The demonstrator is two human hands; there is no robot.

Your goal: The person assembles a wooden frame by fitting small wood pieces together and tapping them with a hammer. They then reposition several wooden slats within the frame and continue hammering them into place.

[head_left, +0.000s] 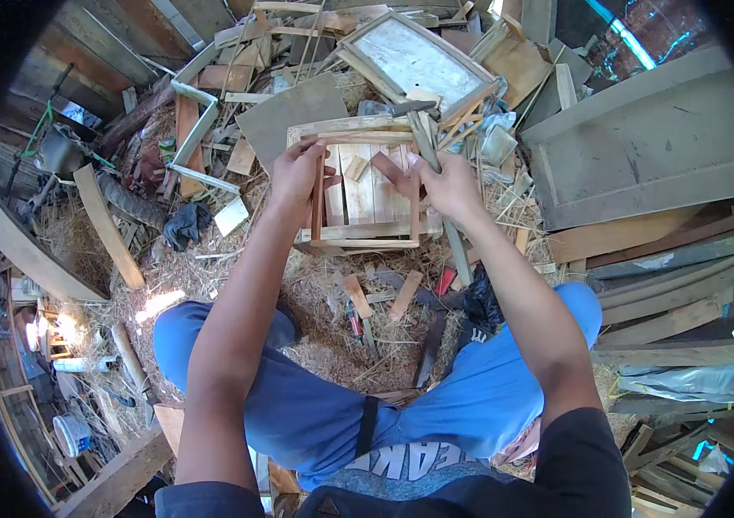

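Note:
In front of me sits a shallow wooden box (374,231) with pale slats across its bottom. My left hand (296,180) is closed around a thin brown strip (318,211) along the box's left side, thumb at the top. At the right side, my right hand (450,184) has its fingers wrapped over a thin wooden frame edge, and the fingertips are partly hidden. A short brown strip (391,171) slants inward by those fingers. On the slats lies a small light wood block (355,168).
A long grey stick (456,250) runs beside the box's right side. Behind it lie a dark tool (410,108) and a framed panel (418,60). Wood scraps (406,293) and straw cover the ground by my knees. Large boards (652,138) stack at right; curved planks (108,226) stand left.

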